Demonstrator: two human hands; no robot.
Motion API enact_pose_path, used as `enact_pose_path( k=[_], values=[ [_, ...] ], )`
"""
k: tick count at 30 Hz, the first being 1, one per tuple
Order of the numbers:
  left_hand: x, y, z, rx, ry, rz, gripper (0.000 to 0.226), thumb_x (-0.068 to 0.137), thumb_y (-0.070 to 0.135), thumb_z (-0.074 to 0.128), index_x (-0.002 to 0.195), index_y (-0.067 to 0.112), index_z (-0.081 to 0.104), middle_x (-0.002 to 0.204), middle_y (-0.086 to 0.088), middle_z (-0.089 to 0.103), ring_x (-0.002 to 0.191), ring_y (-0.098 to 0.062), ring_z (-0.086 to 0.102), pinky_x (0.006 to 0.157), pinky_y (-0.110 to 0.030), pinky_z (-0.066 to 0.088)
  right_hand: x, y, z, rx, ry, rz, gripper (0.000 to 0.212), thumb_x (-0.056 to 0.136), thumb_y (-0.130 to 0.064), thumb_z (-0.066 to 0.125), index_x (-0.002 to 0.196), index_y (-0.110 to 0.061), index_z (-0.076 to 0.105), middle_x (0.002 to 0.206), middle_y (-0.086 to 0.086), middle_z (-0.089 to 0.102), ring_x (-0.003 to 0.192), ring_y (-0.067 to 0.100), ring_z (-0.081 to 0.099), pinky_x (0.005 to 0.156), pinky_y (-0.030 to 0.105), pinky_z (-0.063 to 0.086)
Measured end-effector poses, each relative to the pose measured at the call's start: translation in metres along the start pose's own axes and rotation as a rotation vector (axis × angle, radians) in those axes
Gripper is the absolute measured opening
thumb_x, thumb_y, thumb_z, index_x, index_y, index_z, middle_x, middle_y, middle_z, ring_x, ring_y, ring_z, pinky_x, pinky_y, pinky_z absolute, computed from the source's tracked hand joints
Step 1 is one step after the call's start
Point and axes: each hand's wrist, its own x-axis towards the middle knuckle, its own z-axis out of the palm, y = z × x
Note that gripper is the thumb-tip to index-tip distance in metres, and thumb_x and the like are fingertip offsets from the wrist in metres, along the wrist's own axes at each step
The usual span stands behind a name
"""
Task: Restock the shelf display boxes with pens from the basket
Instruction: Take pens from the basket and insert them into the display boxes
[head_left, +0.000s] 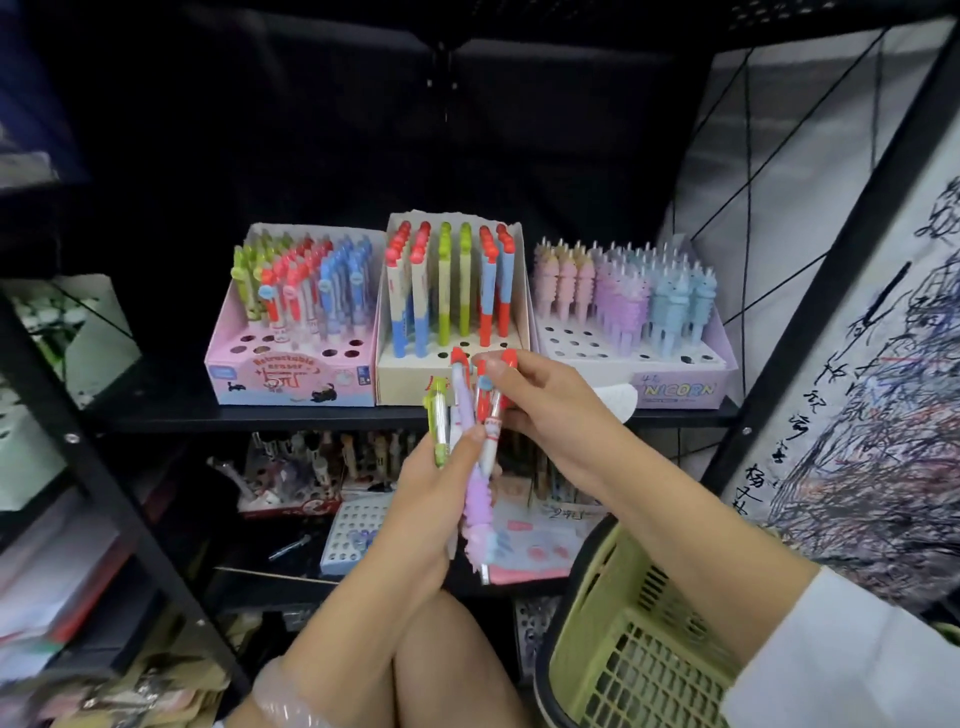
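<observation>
Head view put my two hands in front of the shelf (291, 415), near its edge. My left hand (415, 499) was curled round a bunch of pens (470, 447): a green one, a white one and a purple ribbed one among them. My right hand (545, 400) pinched a red pen (491, 410) near its top, thumb over the cap, while that pen sat beside the others in the bunch. I judged I was sorting, picking one pen out of the bunch before seating it. The pens stood almost upright, long axes running near to far, caps toward the shelf and tips down toward my lap. On the shelf, the pink box (291, 374) stood at left, the cream box (452, 374) in the middle and the unicorn box (670, 379) at right, each with empty holes in its near rows. The basket (613, 597) sat near right, under my right forearm. Next, as I saw it, the red pen needed lifting clear, then lowering tip first into a free hole; the pink box held the ones that looked most like it.
</observation>
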Motion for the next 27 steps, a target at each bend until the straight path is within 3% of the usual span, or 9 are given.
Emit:
enact_pose_path(
  k=[3,8,13,18,21,23,27],
  values=[
    [0.002,0.007,-0.008,-0.060,0.024,0.025,0.015,0.090,0.032,0.056,0.093,0.020,0.063,0.061,0.000,0.057,0.047,-0.008,0.049,0.044,-0.021,0.043,0.002,-0.001,0.000,0.159,-0.092,-0.034,0.019,0.088,-0.029,0.056,0.096,-0.019,0.069,0.092,-0.002,0.072,0.086,0.007,0.066,0.076,0.019,0.053],
    [0.009,0.015,-0.017,-0.087,0.054,0.067,0.014,0.091,0.029,0.054,0.099,0.023,0.064,0.062,0.004,0.063,0.050,-0.006,0.054,0.046,-0.020,0.046,0.009,-0.003,0.006,0.258,-0.086,-0.049,0.013,0.087,-0.021,0.056,0.089,-0.011,0.064,0.087,0.000,0.072,0.081,0.011,0.067,0.072,0.021,0.054],
    [0.012,0.025,-0.040,-0.035,0.114,0.078,0.010,0.092,0.026,0.054,0.095,0.021,0.062,0.066,-0.006,0.060,0.046,-0.008,0.051,0.043,-0.021,0.045,0.025,-0.020,0.017,0.069,-0.095,-0.028,0.012,0.091,-0.012,0.056,0.101,-0.008,0.061,0.088,0.002,0.069,0.078,0.009,0.066,0.070,0.019,0.055],
    [0.022,0.042,-0.084,-0.010,0.244,0.157,0.007,0.093,0.022,0.054,0.092,0.016,0.058,0.055,0.006,0.059,0.045,-0.007,0.050,0.041,-0.020,0.043,0.061,-0.055,0.044,-0.056,0.037,-0.156,0.027,0.092,-0.014,0.056,0.118,-0.005,0.053,0.098,0.010,0.066,0.079,0.011,0.066,0.077,0.022,0.056],
    [0.023,0.050,-0.110,0.046,0.323,0.219,0.007,0.092,0.024,0.056,0.086,0.019,0.057,0.057,0.006,0.060,0.046,-0.008,0.051,0.042,-0.022,0.044,0.085,-0.070,0.069,-0.210,0.068,-0.277,0.010,0.091,-0.014,0.058,0.099,-0.014,0.053,0.089,0.006,0.065,0.080,0.015,0.066,0.079,0.028,0.056],
    [0.023,0.054,-0.126,0.056,0.361,0.242,0.007,0.092,0.027,0.054,0.087,0.022,0.056,0.057,0.008,0.061,0.048,-0.007,0.054,0.044,-0.024,0.046,0.101,-0.074,0.087,-0.334,0.092,-0.343,0.012,0.089,-0.016,0.062,0.090,-0.019,0.050,0.085,0.003,0.065,0.083,0.017,0.066,0.080,0.032,0.055],
    [0.021,0.061,-0.153,0.026,0.419,0.286,0.007,0.092,0.027,0.052,0.094,0.022,0.056,0.056,0.010,0.062,0.053,-0.006,0.062,0.046,-0.020,0.050,0.123,-0.070,0.114,-0.637,0.122,-0.444,0.015,0.089,-0.024,0.062,0.091,-0.017,0.048,0.078,-0.006,0.060,0.075,0.013,0.061,0.061,0.016,0.046]
  ],
)
